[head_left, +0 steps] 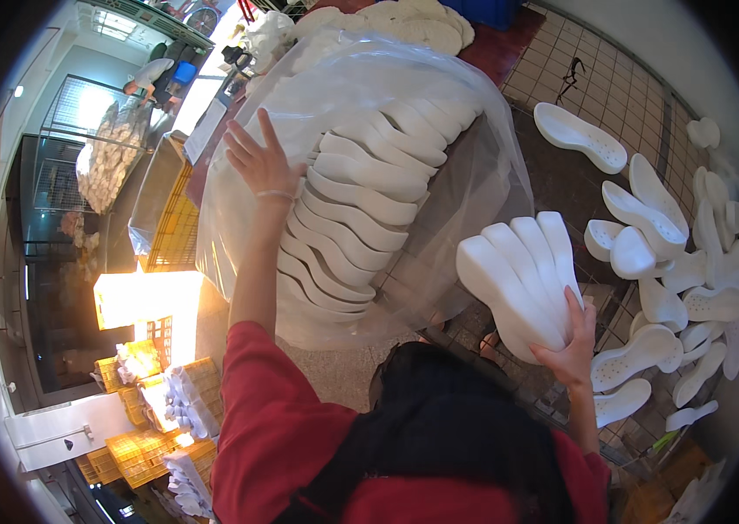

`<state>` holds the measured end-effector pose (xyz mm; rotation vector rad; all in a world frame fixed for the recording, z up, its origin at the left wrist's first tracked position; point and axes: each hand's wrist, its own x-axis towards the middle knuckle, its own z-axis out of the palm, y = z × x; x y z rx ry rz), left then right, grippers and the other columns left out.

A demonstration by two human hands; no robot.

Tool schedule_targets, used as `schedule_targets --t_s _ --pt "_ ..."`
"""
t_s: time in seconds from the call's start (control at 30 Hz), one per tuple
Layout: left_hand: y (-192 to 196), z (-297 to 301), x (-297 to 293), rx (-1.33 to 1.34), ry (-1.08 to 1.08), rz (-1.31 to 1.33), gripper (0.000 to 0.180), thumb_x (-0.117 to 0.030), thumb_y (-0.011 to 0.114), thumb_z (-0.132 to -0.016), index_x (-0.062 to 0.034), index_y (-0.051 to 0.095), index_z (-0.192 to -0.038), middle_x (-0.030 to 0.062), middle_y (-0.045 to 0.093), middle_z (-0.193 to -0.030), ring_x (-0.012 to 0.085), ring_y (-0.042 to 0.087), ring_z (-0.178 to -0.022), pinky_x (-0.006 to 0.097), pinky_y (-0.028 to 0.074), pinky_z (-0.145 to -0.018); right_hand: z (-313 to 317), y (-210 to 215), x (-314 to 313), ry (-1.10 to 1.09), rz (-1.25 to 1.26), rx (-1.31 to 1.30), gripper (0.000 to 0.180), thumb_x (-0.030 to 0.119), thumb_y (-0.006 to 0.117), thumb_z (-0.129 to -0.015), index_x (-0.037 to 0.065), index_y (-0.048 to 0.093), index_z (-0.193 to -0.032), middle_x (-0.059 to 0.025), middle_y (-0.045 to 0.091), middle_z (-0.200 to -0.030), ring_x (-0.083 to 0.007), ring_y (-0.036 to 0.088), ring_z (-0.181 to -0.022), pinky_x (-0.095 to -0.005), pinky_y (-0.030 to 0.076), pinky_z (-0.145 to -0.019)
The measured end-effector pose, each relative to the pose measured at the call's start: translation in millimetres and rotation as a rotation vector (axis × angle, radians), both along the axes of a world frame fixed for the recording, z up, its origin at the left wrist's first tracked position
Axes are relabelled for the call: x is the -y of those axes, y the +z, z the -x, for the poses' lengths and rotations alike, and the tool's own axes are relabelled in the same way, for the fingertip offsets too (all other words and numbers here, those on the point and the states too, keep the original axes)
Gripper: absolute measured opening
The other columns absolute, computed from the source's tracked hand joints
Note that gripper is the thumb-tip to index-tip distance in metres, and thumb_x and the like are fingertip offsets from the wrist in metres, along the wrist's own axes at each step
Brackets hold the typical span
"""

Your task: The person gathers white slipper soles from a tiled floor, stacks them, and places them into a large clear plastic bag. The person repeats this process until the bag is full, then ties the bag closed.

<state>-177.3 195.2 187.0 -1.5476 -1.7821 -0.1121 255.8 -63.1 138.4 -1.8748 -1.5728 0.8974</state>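
Against the right hand [572, 349], four white foam soles [522, 279] stand stacked together

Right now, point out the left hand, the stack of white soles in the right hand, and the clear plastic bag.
left hand [260, 166], head view, back of the hand.
stack of white soles [518, 279], head view, middle sole's side.
clear plastic bag [491, 175], head view, right wall of the bag.

The person's left hand [257, 162] reaches forward with arm outstretched, fingers spread and open. The right hand [572, 348] is bent at the wrist, fingers curled in a grip, with red sleeves covering both upper arms.
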Motion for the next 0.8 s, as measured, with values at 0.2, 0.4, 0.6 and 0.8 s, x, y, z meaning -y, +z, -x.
schedule_targets --t_s 0.2,0.4,0.6,0.8 --pt "89 6 -56 0.448 -0.251 0.059 0.046 -0.014 0.062 -0.077 -0.0138 0.061 -0.123 0.0166 0.070 -0.087 0.0371 0.068 -0.080 0.046 0.053 -0.074 57 33 -144 0.429 -0.130 -0.472 0.102 0.034 0.080 -0.049 0.005 0.045 -0.141 -0.0112 0.046 -0.122 -0.0246 0.047 -0.116 -0.0334 0.034 -0.102" --pt "134 -11 -36 0.569 -0.420 0.066 0.027 -0.008 0.061 -0.077 -0.0111 0.067 -0.103 0.0155 0.068 -0.083 0.0340 0.066 -0.071 0.043 0.051 -0.065 252 26 -376 0.561 -0.479 -0.089 0.092 0.053 0.079 -0.059 0.002 0.054 -0.131 -0.0263 0.055 -0.122 -0.0387 0.051 -0.117 -0.0410 0.041 -0.102" --pt "59 -66 -28 0.670 -0.524 0.420 0.046 -0.005 0.064 -0.076 -0.0113 0.058 -0.121 0.0119 0.063 -0.077 0.0324 0.063 -0.069 0.041 0.050 -0.062 376 -81 -398 0.700 -0.492 0.158 0.071 0.044 0.076 -0.068 0.006 0.056 -0.125 -0.0202 0.057 -0.123 -0.0362 0.051 -0.119 -0.0453 0.040 -0.103" --pt "25 -64 -3 0.756 -0.316 0.278 0.063 -0.005 0.069 -0.075 -0.0018 0.048 -0.134 0.0203 0.062 -0.107 0.0365 0.059 -0.099 0.044 0.047 -0.084 168 -109 -267 0.624 -0.532 -0.017 0.048 0.023 0.073 -0.077 0.010 0.058 -0.121 -0.0144 0.058 -0.124 -0.0330 0.052 -0.119 -0.0460 0.041 -0.102"
